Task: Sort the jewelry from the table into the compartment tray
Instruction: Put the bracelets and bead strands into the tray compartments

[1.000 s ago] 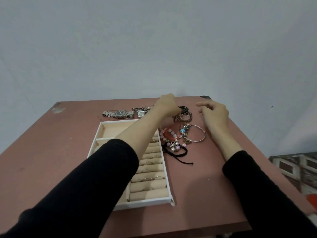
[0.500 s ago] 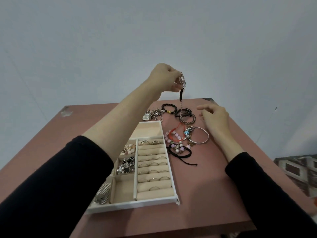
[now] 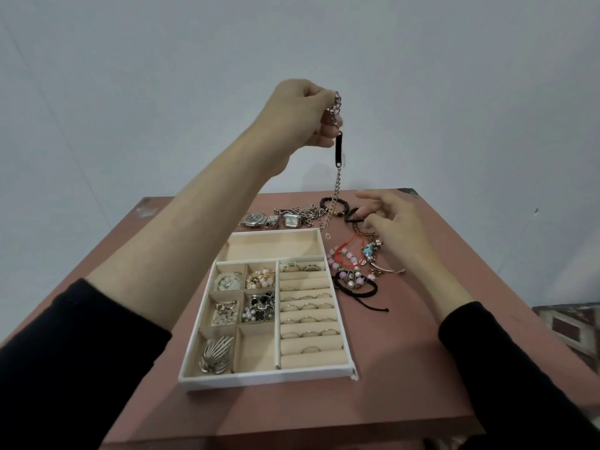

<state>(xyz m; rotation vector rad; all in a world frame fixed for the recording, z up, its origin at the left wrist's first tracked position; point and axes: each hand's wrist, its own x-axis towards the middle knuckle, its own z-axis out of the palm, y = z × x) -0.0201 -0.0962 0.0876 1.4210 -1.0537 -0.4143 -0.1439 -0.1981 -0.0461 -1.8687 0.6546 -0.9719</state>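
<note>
My left hand (image 3: 302,116) is raised high above the table and pinches one end of a chain bracelet with a black bar (image 3: 338,151); the chain hangs straight down, its lower end near the tray's far right corner. The white compartment tray (image 3: 269,376) lies on the table with rings in the slotted right column and earrings and brooches in small left cells; its long far compartment (image 3: 272,246) holds nothing. My right hand (image 3: 389,219) hovers with loosely bent fingers over a pile of bracelets (image 3: 354,264) to the right of the tray.
Two silver watches (image 3: 272,219) and a black bead bracelet (image 3: 334,204) lie beyond the tray near the table's far edge. The pink table (image 3: 406,368) ends close on the right, where a patterned object (image 3: 568,326) sits below.
My left hand picked the chain bracelet out of the pile and lifted it high above the table. The right hand stayed over the bracelets, shifting slightly.
</note>
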